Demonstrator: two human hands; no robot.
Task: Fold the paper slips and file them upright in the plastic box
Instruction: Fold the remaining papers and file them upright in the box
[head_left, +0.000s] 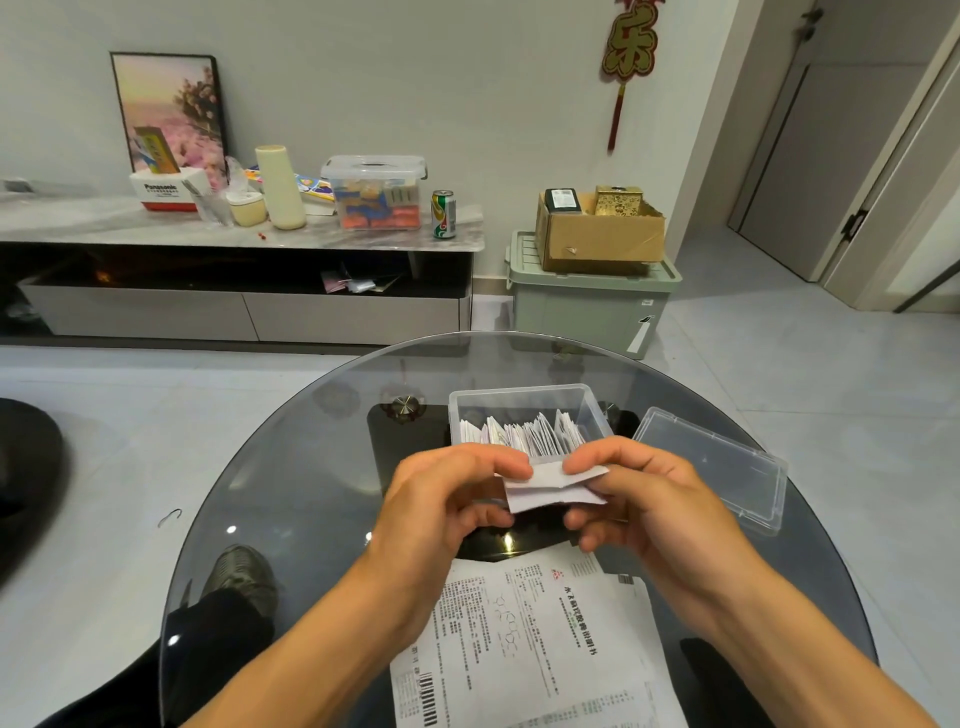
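Observation:
A small white paper slip (550, 489), partly folded, hangs in the air between both hands just in front of the clear plastic box (519, 396). My left hand (447, 504) pinches the slip's left end and my right hand (644, 499) pinches its right end. Several folded slips (524, 435) stand upright in a row inside the box. Flat printed paper sheets (535, 639) lie on the glass table near its front edge, under my forearms.
The box's clear lid (717, 465) lies to the right of the box on the round glass table (291, 467). Beyond the table stand a green storage bin (587, 306) with a cardboard carton on it and a low cabinet (234, 306). My shoe shows through the glass at the lower left.

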